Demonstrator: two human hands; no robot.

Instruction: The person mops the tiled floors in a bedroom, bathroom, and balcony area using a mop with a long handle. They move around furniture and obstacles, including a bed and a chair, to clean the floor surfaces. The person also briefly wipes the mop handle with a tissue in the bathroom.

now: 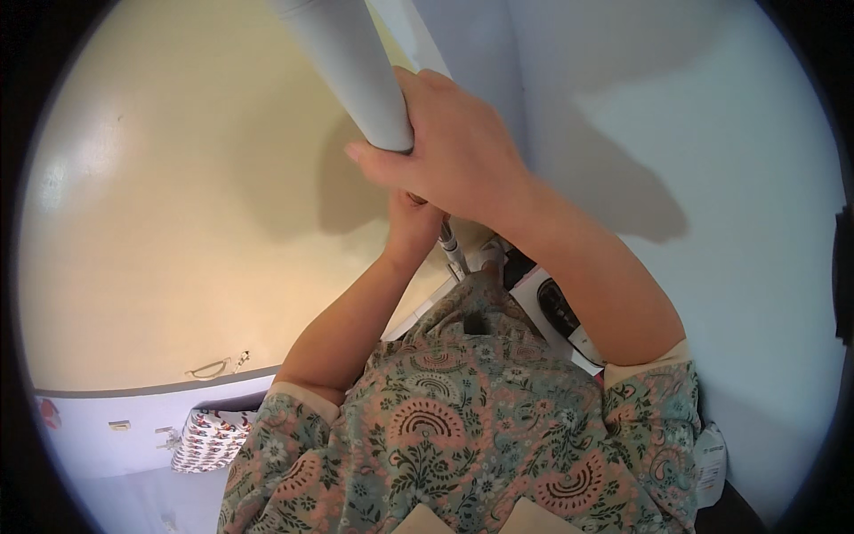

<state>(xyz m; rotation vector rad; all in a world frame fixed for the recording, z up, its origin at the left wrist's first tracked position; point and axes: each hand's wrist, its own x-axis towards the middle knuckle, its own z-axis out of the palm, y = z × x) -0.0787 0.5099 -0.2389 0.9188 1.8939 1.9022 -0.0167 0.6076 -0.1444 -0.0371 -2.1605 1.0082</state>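
A long pole, whose thick upper part is a smooth grey-white tube [342, 71], slants up toward the top left. My right hand [463, 147] is wrapped round it at the tube's lower end, thumb pointing left. Just below, my left hand [414, 227] is closed round the thinner part, its fingers partly hidden behind my right hand and wrist. Under the hands a shiny metal rod [453, 249] comes out and runs down toward my body. The pole's top end lies outside the view, so its kind cannot be told.
A glossy cream panel [178, 222] with a metal handle [209, 368] fills the left. A pale blue wall [747, 294] stands at the right. Low down are a patterned cloth item [213, 438], a box with a black oval print [558, 307] and a white package [712, 465].
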